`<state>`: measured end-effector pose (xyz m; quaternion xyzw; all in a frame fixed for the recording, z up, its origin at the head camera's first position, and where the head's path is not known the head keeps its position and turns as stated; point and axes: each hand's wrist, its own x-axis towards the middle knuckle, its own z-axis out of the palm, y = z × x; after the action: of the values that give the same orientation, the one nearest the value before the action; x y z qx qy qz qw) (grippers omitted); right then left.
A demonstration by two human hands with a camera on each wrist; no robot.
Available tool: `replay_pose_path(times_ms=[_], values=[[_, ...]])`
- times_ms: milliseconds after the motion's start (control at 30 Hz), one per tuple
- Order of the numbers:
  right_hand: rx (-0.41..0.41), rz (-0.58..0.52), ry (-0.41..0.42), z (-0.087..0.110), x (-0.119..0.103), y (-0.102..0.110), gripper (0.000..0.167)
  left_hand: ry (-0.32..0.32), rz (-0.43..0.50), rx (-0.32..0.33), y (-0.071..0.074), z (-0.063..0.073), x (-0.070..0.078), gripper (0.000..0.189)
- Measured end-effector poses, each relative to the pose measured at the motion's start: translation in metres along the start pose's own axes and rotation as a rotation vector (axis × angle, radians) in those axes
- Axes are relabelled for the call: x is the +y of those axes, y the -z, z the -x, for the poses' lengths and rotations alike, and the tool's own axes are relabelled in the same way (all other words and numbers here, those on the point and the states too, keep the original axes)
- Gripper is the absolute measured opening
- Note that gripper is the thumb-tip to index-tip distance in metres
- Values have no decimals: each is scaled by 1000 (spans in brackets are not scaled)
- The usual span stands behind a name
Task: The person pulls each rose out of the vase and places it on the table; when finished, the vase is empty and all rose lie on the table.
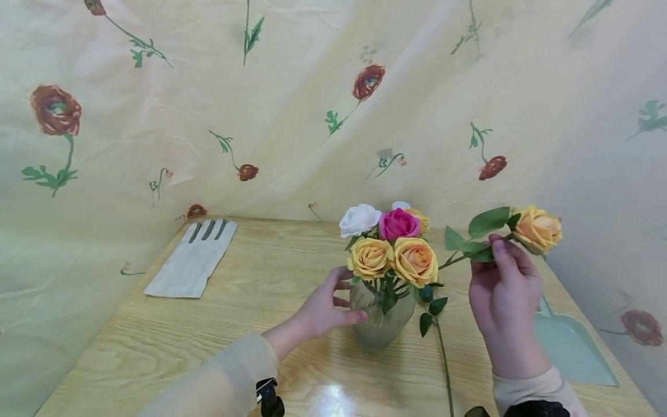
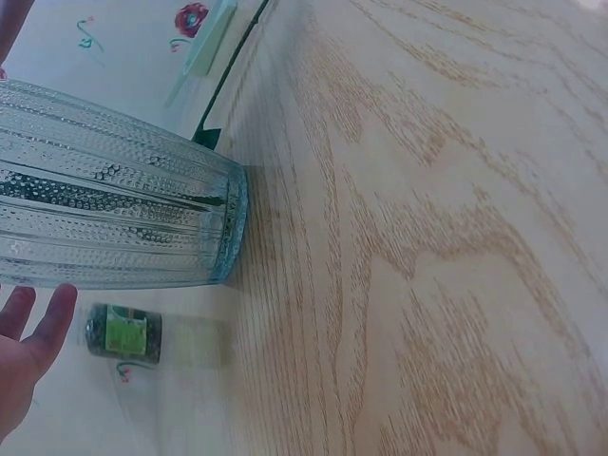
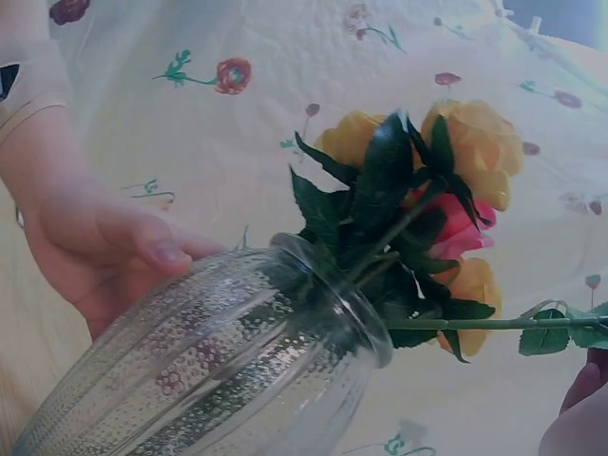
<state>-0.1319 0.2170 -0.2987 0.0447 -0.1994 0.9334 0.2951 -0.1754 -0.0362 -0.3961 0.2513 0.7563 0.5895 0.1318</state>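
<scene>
A ribbed clear glass vase (image 1: 384,324) stands upright on the table, holding several artificial roses: white (image 1: 359,220), pink (image 1: 398,225) and yellow (image 1: 370,258). My left hand (image 1: 325,307) is curved around the vase's left side, thumb in front; the right wrist view shows the thumb close to the glass below the rim. To the vase's right, my right hand (image 1: 505,295) pinches the stem of another yellow rose (image 1: 537,230) just below its bloom. In the right wrist view that stem (image 3: 465,324) runs across to the vase mouth; whether its tip is inside is unclear.
A stem with dark leaves (image 1: 442,347) lies right of the vase, running toward the front edge. A pale green dustpan (image 1: 573,347) is at right, a whitish glove (image 1: 190,260) at back left. The left wrist view shows a dark container with green label (image 2: 124,333).
</scene>
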Motion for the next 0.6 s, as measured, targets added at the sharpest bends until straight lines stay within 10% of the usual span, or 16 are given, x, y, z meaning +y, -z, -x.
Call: replay_pose_path(times_ms=[600], values=[[40,-185,-198,-30,-22,31,13,-77,3,1,0,-1,-1,74]])
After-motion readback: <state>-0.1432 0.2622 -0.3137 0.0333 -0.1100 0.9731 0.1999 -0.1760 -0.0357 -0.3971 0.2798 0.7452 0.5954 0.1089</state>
